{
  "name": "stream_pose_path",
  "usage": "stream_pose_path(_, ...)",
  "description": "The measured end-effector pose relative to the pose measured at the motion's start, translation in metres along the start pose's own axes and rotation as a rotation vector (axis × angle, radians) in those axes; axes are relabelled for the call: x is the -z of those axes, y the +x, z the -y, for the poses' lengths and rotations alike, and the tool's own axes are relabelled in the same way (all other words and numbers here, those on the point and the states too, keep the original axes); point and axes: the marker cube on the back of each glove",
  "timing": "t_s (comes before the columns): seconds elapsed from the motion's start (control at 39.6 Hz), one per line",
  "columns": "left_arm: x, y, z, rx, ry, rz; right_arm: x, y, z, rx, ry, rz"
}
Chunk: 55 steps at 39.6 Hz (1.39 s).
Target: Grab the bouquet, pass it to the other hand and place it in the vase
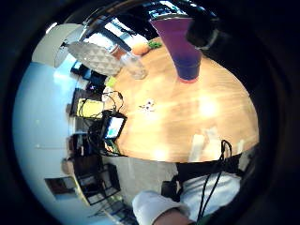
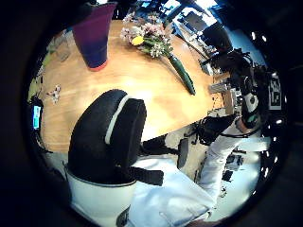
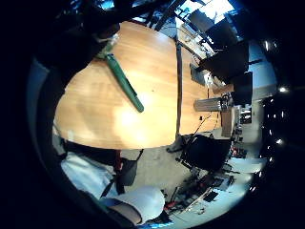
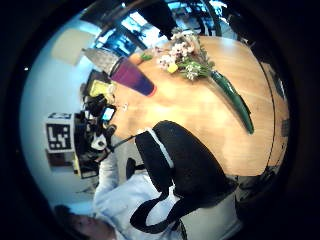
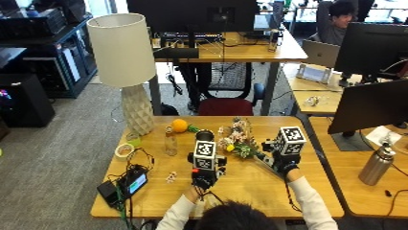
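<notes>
The bouquet (image 5: 237, 141), pale flowers with a yellow one and a green wrapped stem, lies flat on the wooden table (image 5: 255, 191). Its stem (image 3: 124, 83) points toward my right hand (image 5: 285, 165), which hovers over the stem end with relaxed fingers and holds nothing. The purple vase (image 2: 94, 38) with a red foot stands upright left of the flowers (image 2: 151, 38), mostly hidden in the outside view behind my left hand (image 5: 203, 181). That hand hangs above the table in front of the vase (image 1: 183, 47), fingers relaxed and empty. The right thumb side palm view shows bouquet (image 4: 187, 62) and vase (image 4: 132, 75) side by side.
A tall lamp (image 5: 124, 52) stands at the table's back left, with an orange (image 5: 180, 125) and a clear bottle (image 5: 169, 142) near it. A tape roll (image 5: 124, 150), a small screen device (image 5: 130, 184) with cables and a small scrap (image 5: 171, 177) lie at the left.
</notes>
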Motion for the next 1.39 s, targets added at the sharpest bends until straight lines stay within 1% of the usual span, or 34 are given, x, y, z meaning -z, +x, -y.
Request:
stream_pose_path(0.15,-0.003,-0.004,0.005,-0.001,0.012,0.013,-0.017,0.007,0.013,0.010,-0.039,-0.024)
stream_pose_path(0.35,0.006,-0.003,-0.007,0.006,-0.008,0.000,-0.018,0.009,0.018,0.013,-0.018,-0.027)
stream_pose_path(0.53,0.003,-0.004,-0.006,0.007,-0.005,0.000,-0.010,0.005,0.017,0.016,-0.018,-0.029)
stream_pose_path(0.63,-0.002,-0.008,-0.003,0.008,-0.008,0.015,0.012,-0.009,0.004,-0.003,-0.038,-0.028)
stream_pose_path(0.68,-0.003,-0.007,-0.002,0.004,-0.008,0.013,0.016,-0.010,0.004,-0.015,-0.058,-0.020)
stream_pose_path(0.81,0.003,-0.003,-0.007,-0.005,-0.014,-0.004,0.023,0.003,0.021,-0.076,-0.093,-0.006)
stream_pose_path(0.91,0.003,-0.002,-0.008,-0.011,-0.017,-0.006,0.017,0.026,0.044,-0.143,-0.110,0.013)
stream_pose_path(1.04,0.002,-0.001,-0.008,-0.015,-0.019,-0.016,0.014,0.050,0.063,-0.225,-0.124,0.054)
stream_pose_path(1.19,-0.001,-0.001,-0.006,-0.020,-0.019,-0.021,-0.010,0.080,0.078,-0.318,-0.156,0.091)
stream_pose_path(1.31,-0.002,-0.001,-0.009,-0.017,-0.027,-0.027,-0.063,0.112,0.083,-0.376,-0.239,0.108)
stream_pose_path(1.39,-0.004,-0.002,-0.009,-0.011,-0.031,-0.021,-0.084,0.117,0.075,-0.386,-0.286,0.141)
